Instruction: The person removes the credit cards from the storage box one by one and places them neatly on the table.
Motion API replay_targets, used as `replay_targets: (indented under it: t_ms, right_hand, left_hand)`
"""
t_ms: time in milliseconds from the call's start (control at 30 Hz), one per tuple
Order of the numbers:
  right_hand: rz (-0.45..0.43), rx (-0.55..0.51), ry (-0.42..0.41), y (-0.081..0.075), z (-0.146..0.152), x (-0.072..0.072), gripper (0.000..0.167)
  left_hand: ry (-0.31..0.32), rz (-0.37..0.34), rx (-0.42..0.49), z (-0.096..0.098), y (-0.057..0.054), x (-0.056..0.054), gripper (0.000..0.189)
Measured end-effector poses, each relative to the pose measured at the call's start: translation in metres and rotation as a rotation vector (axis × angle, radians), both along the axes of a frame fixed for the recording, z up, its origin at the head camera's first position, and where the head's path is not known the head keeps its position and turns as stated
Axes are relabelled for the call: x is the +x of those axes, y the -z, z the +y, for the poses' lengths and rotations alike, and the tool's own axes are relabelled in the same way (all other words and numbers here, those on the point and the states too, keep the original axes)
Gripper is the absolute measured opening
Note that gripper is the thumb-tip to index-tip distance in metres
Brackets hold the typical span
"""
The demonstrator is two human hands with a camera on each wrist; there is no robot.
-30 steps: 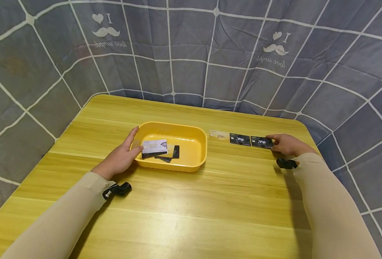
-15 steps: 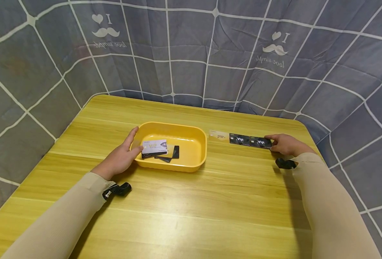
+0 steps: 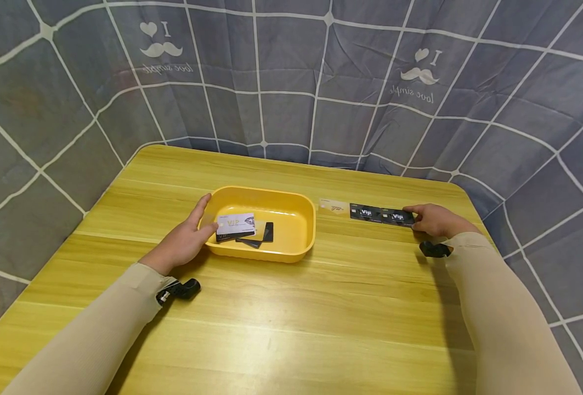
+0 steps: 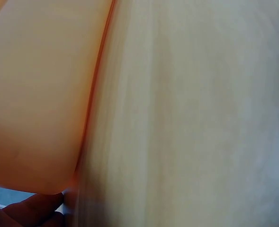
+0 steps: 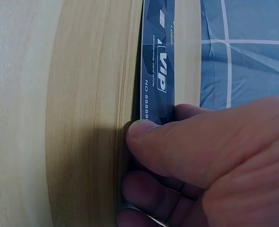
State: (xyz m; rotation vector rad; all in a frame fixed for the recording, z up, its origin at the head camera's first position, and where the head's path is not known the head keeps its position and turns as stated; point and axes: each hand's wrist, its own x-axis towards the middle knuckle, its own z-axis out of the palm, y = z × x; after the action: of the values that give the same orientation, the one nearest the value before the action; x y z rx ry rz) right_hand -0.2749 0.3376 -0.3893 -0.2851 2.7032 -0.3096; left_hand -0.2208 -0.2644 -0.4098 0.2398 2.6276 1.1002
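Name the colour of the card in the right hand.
Dark, near-black card with white lettering; shows best in the right wrist view.

Grey-blue curtain (image 3: 288,66) with white grid, back and both sides. Mustache prints (image 3: 160,50), lettering mirrored lol. Yellowish wood-grain table (image 3: 321,307), rounded far corners, soft glare (image 3: 266,343).

the left arm (image 3: 89,332) reaches forward and slants inward to the left hand (image 3: 185,240), whose thumb (image 3: 208,231) points right, spread from a forward-pointing index finger (image 3: 202,206); the two grip from either side. well apart, the right arm (image 3: 505,312) reaches forward too, leaning inward. the right hand (image 3: 434,220) points left, pinching, with its thumb (image 5: 172,144) stretched out and lower fingers (image 5: 146,191) curled beneath.
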Motion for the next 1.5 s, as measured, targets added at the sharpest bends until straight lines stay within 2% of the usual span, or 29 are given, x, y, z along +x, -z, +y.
replay_targets:
  t_ms: [1500]
  right_hand:
    - [0.007, 0.004, 0.007, 0.0045, -0.0015, 0.0004, 0.07]
  left_hand:
    - [0.0, -0.007, 0.0, 0.0009, 0.0005, 0.0015, 0.078]
